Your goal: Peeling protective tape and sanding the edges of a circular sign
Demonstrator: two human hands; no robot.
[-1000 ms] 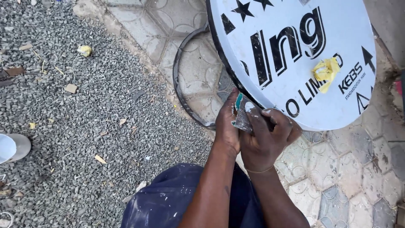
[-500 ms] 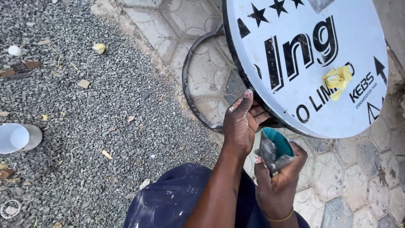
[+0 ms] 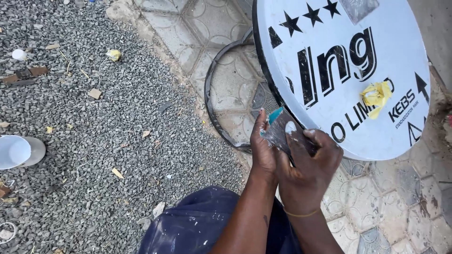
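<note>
Both closed on a thin, probably stiff teal-edged scraper (image 3: 278,126) — left hand (image 3: 262,146), right hand (image 3: 308,162) — pressed against a rigid white disc (image 3: 348,75); best pinched at its back edge.

Both my bare forearms reach up and away from my body, side by side and nearly touching. My left hand (image 3: 262,146) is raised with the thumb upright and the fingers curled inward. My right hand (image 3: 308,162) is pressed against it, knuckles up, fingers bent in a tight grip. Pale smears speckle my fingertips (image 3: 290,127). A thin band circles my right wrist.
</note>
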